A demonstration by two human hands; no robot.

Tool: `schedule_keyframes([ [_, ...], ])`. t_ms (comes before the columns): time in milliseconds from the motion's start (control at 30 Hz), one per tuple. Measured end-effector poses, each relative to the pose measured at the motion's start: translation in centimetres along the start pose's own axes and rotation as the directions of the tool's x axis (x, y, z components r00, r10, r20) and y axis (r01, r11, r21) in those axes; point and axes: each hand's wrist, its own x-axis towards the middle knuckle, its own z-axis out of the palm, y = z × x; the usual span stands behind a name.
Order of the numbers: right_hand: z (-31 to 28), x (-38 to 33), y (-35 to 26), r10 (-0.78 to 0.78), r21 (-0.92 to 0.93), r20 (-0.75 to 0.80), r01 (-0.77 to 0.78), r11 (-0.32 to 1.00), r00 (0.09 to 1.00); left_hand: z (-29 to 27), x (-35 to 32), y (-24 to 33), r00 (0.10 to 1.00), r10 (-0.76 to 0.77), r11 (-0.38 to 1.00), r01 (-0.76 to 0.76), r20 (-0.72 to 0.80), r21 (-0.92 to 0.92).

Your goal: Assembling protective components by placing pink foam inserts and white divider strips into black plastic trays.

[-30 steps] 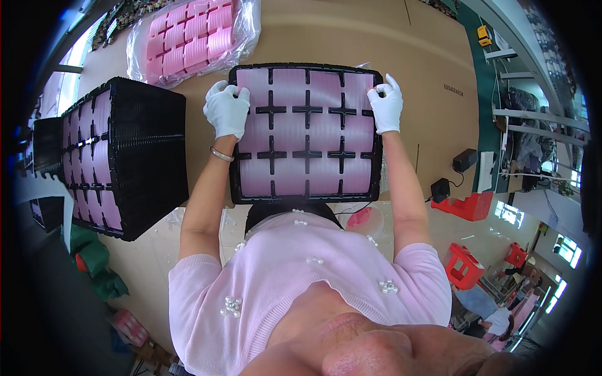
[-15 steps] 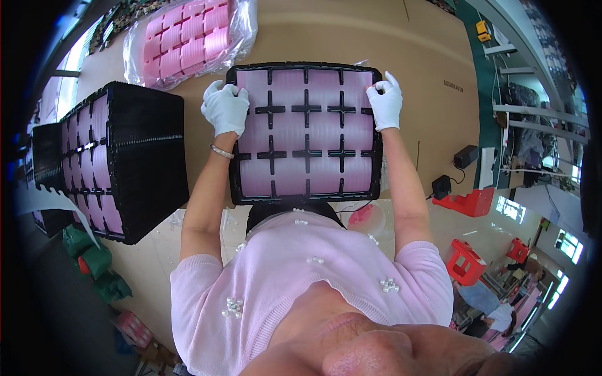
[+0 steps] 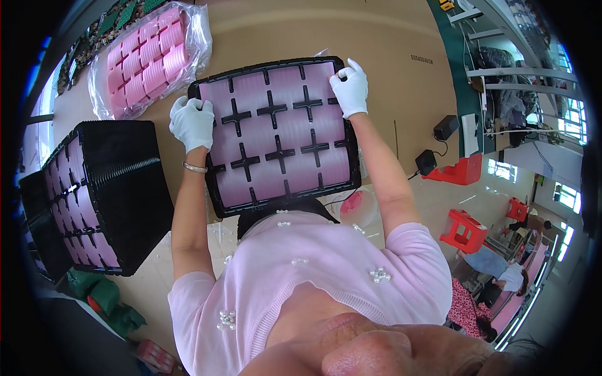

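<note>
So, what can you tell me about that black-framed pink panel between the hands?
The black-framed pink panel looks like plastic: a dark, roughly rectangular rim around pale, finely ribbed pink bands, with black plus-shaped pieces in rows across them. It faces upward, slightly skewed, over brown cardboard, its near edge by the person's waist. The white-gloved left hand and right hand hold its far corners.

Bench topped with brown cardboard sheet [image 3: 401, 75], green strip [image 3: 450, 62] edging it at 2 o'clock. On cardboard: bagged pink grooved panel [image 3: 149, 59] at 10, black-sided lilac block [image 3: 122, 182] at 9, black adapter [image 3: 446, 127] at 2. Centre block [image 3: 279, 135]: underside hidden. Tiled floor [image 3: 153, 276]: red stool [image 3: 461, 230] between 3 and 4, green bags [image 3: 103, 293] at 8.
</note>
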Motion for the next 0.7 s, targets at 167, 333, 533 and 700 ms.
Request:
schedule_keyframes([
  [167, -0.3, 0.2, 0.3, -0.019, -0.013, 0.038, 0.02, 1.0, 0.999, 0.2, 0.1, 0.1, 1.0, -0.001, 1.0, 0.001, -0.01, -0.008],
  [333, 0.0, 0.2, 0.3, -0.019, -0.044, 0.017, 0.019, 0.999, 1.0, 0.5, 0.2, -0.2, 1.0, -0.021, 1.0, 0.021, -0.001, -0.021],
  [533, -0.1, 0.1, -0.2, -0.005, -0.043, 0.045, 0.007, 0.999, 0.999, 0.0, -0.1, -0.2, 1.0, -0.021, 1.0, 0.021, -0.003, 0.007],
  [700, 0.3, 0.3, 0.4, -0.039, -0.046, 0.024, 0.04, 0.998, 0.999, 0.9, 0.2, -0.7, 1.0, 0.008, 1.0, -0.008, -0.005, 0.006],
])
